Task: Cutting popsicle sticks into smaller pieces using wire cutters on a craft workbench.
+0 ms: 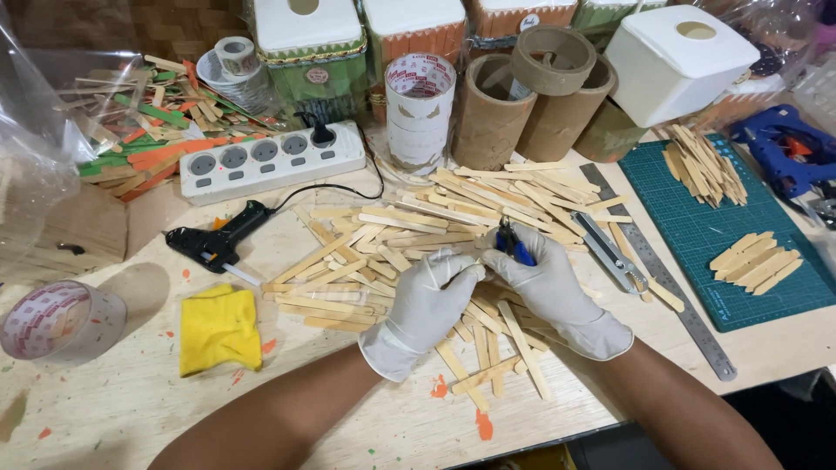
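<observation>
Tape roll (52, 320), yellow cloth (219, 328) and glue gun (213, 241) sit left, clear of the work. Left hand (427, 305) has its fingers pinched on a stick (466, 261) mid-table (131, 392): light, stiff, probably splinters, best held near the end. Right hand (550, 287) is clenched on blue cutters (514, 244), jaws hidden. Loose sticks (348, 252) crowd both; knife (607, 251), ruler (670, 287) and mat (697, 226) on the right.

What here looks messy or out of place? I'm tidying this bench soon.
Plain wooden sticks lie criss-crossed in a loose heap under both gloved hands. Orange paint spots mark the table, and a crumpled yellow cloth lies beside the heap.
</observation>
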